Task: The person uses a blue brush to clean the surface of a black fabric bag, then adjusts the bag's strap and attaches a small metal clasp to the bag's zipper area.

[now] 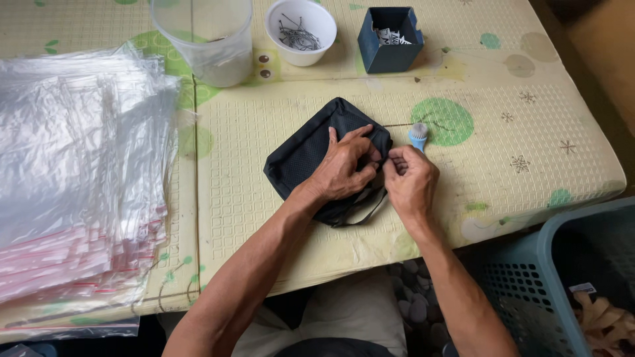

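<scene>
Both hands are met at the right edge of a black mesh pouch [304,155] lying near the middle of the worktop [529,132]. The left hand [344,168] is laid flat on the pouch, its fingers curled over the right edge and pressed down on the fabric. The right hand [410,180] is held just beside it with fingertips pinched narrow at that same edge; what is pinched between them cannot be told. A black strap [360,215] is seen trailing from the near side of the pouch.

A small blue brush [418,136] is set just past the right hand. At the far edge, a clear plastic cup [205,39], a white bowl of metal pins [301,30] and a dark blue box [390,39] are lined up. A stack of clear plastic bags [73,165] is piled at the left, and a teal basket [562,277] is placed off the near right corner.
</scene>
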